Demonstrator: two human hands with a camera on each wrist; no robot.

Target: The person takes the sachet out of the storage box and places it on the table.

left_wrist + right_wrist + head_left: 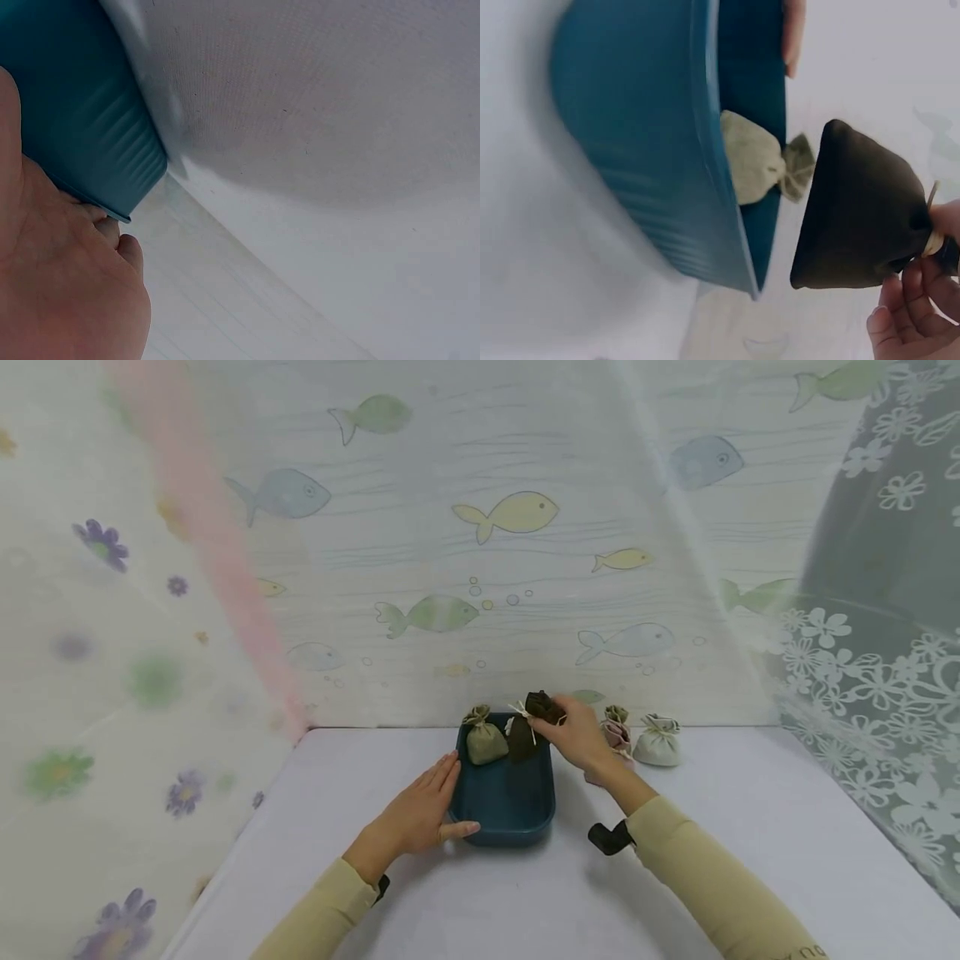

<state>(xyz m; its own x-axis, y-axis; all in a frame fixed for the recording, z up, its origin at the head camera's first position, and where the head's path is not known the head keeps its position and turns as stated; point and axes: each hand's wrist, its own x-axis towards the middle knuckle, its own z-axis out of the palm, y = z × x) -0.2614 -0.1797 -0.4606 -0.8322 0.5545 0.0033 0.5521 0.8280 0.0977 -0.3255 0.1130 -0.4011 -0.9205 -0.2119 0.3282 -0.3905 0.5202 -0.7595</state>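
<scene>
My right hand (577, 735) pinches a dark brown drawstring pouch (862, 214) by its tied neck. The brown pouch hangs over the back right part of a blue rectangular bin (502, 837), its body above the rim in the right wrist view. Inside the bin, at the back left, sits an olive-green pouch (487, 745) with a gathered top. Along the bin's left side lies my left hand (416, 806), fingers straight against the rim and thumb at the front left corner. The left wrist view shows its palm beside the bin's ribbed outer wall (112, 135).
To the right of the bin, a pale grey-white pouch (658, 743) stands on the white tabletop (720, 810). Beside it a pinkish pouch (617, 732) is partly hidden by my right hand. A fish-printed curtain (517, 610) hangs right behind the table.
</scene>
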